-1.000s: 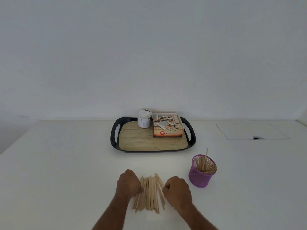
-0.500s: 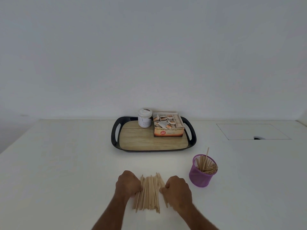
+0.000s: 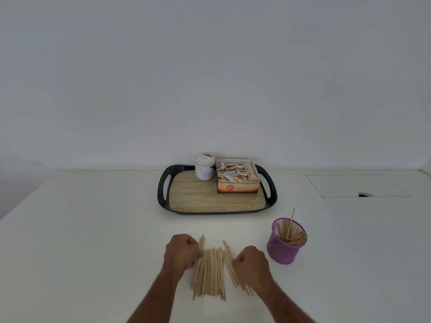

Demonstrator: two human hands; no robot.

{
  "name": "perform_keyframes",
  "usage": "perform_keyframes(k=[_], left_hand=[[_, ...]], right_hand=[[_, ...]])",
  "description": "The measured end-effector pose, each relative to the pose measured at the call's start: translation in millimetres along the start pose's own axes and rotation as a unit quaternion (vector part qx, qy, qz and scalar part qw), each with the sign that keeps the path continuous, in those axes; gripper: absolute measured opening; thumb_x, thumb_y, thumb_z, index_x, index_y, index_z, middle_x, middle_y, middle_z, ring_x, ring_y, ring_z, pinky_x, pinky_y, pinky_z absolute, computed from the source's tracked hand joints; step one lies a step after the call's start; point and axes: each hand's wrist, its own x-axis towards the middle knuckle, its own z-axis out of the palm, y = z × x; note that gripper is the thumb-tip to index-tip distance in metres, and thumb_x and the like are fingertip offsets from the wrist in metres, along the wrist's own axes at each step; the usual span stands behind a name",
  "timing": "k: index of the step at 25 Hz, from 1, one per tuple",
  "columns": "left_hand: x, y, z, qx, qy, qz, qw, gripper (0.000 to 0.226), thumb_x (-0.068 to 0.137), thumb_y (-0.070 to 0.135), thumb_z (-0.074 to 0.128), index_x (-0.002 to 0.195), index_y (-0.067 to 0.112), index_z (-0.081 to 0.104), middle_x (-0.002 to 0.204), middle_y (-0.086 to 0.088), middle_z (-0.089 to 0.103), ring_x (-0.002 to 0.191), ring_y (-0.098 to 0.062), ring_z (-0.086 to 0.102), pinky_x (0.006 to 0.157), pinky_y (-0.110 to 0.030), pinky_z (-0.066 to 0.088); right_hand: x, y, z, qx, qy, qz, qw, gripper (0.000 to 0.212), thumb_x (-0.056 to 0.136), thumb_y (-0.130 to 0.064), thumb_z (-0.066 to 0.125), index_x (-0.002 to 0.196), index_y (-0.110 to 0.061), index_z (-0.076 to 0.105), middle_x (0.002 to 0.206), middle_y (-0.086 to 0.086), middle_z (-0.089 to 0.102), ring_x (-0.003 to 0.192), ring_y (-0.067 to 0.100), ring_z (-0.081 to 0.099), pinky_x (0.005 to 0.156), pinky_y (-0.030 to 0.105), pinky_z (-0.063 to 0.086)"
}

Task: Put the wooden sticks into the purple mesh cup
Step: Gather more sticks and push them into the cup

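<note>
Lying flat on the white table (image 3: pixel 93 229), a pile of sticks (image 3: pixel 211 272) is flanked by two hands at the near edge of the view. At the pile's 9 o'clock the left hand (image 3: pixel 181 251) is seen from the back, its fingers curled tight, and a few sticks (image 3: pixel 202 244) at the pile's left edge are gripped in it, their tips rising past the knuckles toward 12 o'clock. The main pile is fanned slightly, its far ends gathered and its near ends spread toward 6 o'clock.

At the pile's 3 o'clock the right hand (image 3: pixel 251 264) is also curled into a fist, and the sticks along the right edge are pinched by it; these slant toward 5 o'clock and pass under the hand. Both bare forearms run off the bottom of the frame.

At 2 o'clock from the right hand, near it but apart, the purple cup (image 3: pixel 285 243) stands upright on the table. A bundle of sticks is already held in it, leaning on its right wall, and one stick (image 3: pixel 292 215) stands taller than the rest.

At 12 o'clock from the pile, well apart, a black tray (image 3: pixel 163 190) with a wood-look floor is set. A white jar (image 3: pixel 204 167) and an open box (image 3: pixel 238 180) of sachets stand side by side on its far half. At the table's far right a rectangular panel (image 3: pixel 356 185) is outlined in the surface.
</note>
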Motion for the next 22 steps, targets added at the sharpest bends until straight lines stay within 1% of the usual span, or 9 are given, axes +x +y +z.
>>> perform_keyframes(k=[2, 5, 8, 9, 11, 14, 17, 20, 22], left_hand=[[-2.4, 8.0, 1.1, -0.024, 0.003, 0.001, 1.000, 0.017, 0.071, 0.000, 0.084, 0.075, 0.009, 0.070, 0.078, -0.010, 0.075, 0.069, -0.024, 0.075, 0.067, -0.043, 0.064], [-6.7, 19.9, 5.1, -0.048, -0.010, 0.016, 0.999, 0.020, 0.070, -0.001, 0.085, 0.079, 0.012, 0.073, 0.079, -0.008, 0.075, 0.068, -0.021, 0.075, 0.067, -0.041, 0.064], [-14.1, 32.4, 12.6, -0.067, -0.030, 0.052, 0.996, 0.020, 0.073, 0.001, 0.083, 0.082, 0.018, 0.075, 0.081, -0.004, 0.076, 0.073, -0.019, 0.075, 0.070, -0.040, 0.064], [-17.2, 37.5, 15.9, -0.070, -0.035, 0.067, 0.995, 0.019, 0.075, 0.003, 0.082, 0.083, 0.018, 0.075, 0.081, -0.003, 0.076, 0.075, -0.018, 0.074, 0.070, -0.038, 0.064], [-23.7, 50.1, 23.6, -0.085, -0.054, 0.093, 0.991, 0.015, 0.078, 0.005, 0.080, 0.083, 0.018, 0.075, 0.082, -0.002, 0.076, 0.077, -0.018, 0.074, 0.069, -0.033, 0.063], [-34.1, 72.6, 35.7, -0.134, -0.090, 0.124, 0.979, 0.013, 0.079, 0.004, 0.079, 0.083, 0.015, 0.074, 0.081, -0.003, 0.076, 0.079, -0.019, 0.074, 0.067, -0.029, 0.059], [-45.8, 98.3, 50.9, -0.176, -0.109, 0.163, 0.965, 0.015, 0.080, -0.001, 0.077, 0.083, 0.014, 0.072, 0.077, -0.005, 0.075, 0.079, -0.023, 0.075, 0.069, -0.033, 0.061], [-56.7, 121.6, 69.4, -0.210, -0.121, 0.188, 0.952, 0.020, 0.080, -0.004, 0.076, 0.079, 0.016, 0.071, 0.069, -0.001, 0.072, 0.071, -0.019, 0.071, 0.069, -0.033, 0.061], [-60.9, 131.6, 82.9, -0.218, -0.127, 0.205, 0.946, 0.024, 0.079, -0.005, 0.075, 0.076, 0.018, 0.072, 0.068, 0.001, 0.071, 0.070, -0.017, 0.070, 0.068, -0.032, 0.061]], right_hand=[[0.6, 2.3, -3.7, 0.015, 0.013, -0.017, 1.000, 0.041, 0.082, -0.011, 0.055, 0.047, -0.022, 0.038, 0.030, -0.012, 0.042, 0.031, 0.004, 0.044, 0.044, 0.013, 0.038], [2.3, 7.3, -11.6, 0.070, 0.032, -0.038, 0.996, 0.039, 0.083, -0.015, 0.063, 0.050, -0.023, 0.045, 0.046, -0.007, 0.051, 0.051, 0.006, 0.059, 0.055, 0.018, 0.051], [-4.1, 7.7, -24.0, 0.162, 0.078, -0.048, 0.983, 0.014, 0.082, -0.015, 0.073, 0.073, -0.020, 0.063, 0.066, -0.006, 0.064, 0.062, 0.006, 0.063, 0.059, 0.017, 0.052], [-8.1, 6.7, -28.8, 0.192, 0.093, -0.051, 0.976, 0.012, 0.083, -0.013, 0.073, 0.082, -0.020, 0.063, 0.069, -0.007, 0.065, 0.063, 0.006, 0.064, 0.059, 0.017, 0.052], [-15.9, 5.1, -39.1, 0.232, 0.107, -0.072, 0.964, 0.019, 0.085, -0.010, 0.071, 0.093, -0.026, 0.064, 0.072, -0.010, 0.066, 0.066, 0.003, 0.065, 0.061, 0.015, 0.051], [-25.6, 3.2, -62.1, 0.274, 0.155, -0.104, 0.944, 0.020, 0.084, -0.007, 0.070, 0.088, -0.026, 0.068, 0.077, -0.011, 0.070, 0.076, -0.003, 0.065, 0.067, 0.014, 0.048], [-27.3, 12.2, -94.9, 0.282, 0.265, -0.104, 0.916, 0.019, 0.082, -0.010, 0.073, 0.085, -0.029, 0.069, 0.075, -0.016, 0.070, 0.076, -0.004, 0.065, 0.066, 0.008, 0.047], [-22.8, 29.3, -128.4, 0.282, 0.339, -0.079, 0.894, 0.014, 0.080, -0.013, 0.075, 0.084, -0.026, 0.071, 0.074, -0.016, 0.071, 0.073, -0.003, 0.066, 0.067, 0.016, 0.050], [-19.0, 41.5, -143.2, 0.260, 0.362, -0.063, 0.893, 0.009, 0.081, -0.014, 0.074, 0.084, -0.021, 0.070, 0.073, -0.012, 0.072, 0.071, 0.001, 0.067, 0.066, 0.020, 0.050]])
